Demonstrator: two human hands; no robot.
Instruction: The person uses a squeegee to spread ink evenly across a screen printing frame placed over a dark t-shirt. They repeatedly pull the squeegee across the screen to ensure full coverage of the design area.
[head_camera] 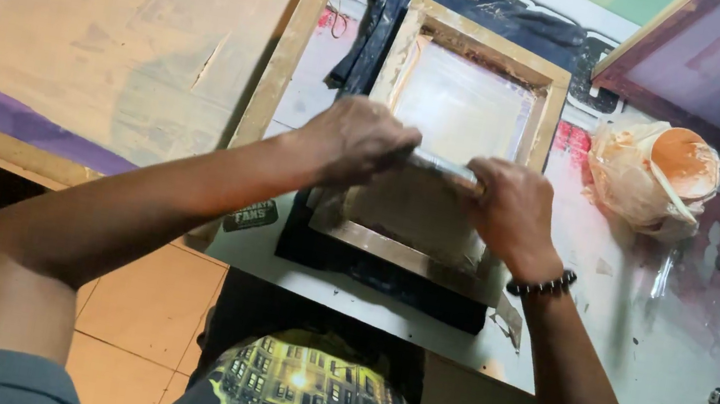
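Both my hands are on a squeegee [440, 164] that lies across the mesh of a small wooden screen frame [548, 97]. My left hand [353, 139] has its fingers curled down over the squeegee's left end, and my right hand [509, 209] has its fingers closed over the right end; only a short pale strip of the tool shows between them. The frame sits on a dark garment [471, 6] spread on the desk [647, 348], its mesh whitish and streaked. A beaded bracelet [543, 284] circles my right wrist. To the left leans a larger wooden screen [117, 25] with a purple band along its lower edge. To the right, on the desk, sits a tub wrapped in a crumpled plastic bag [652, 173], well apart from the frame.
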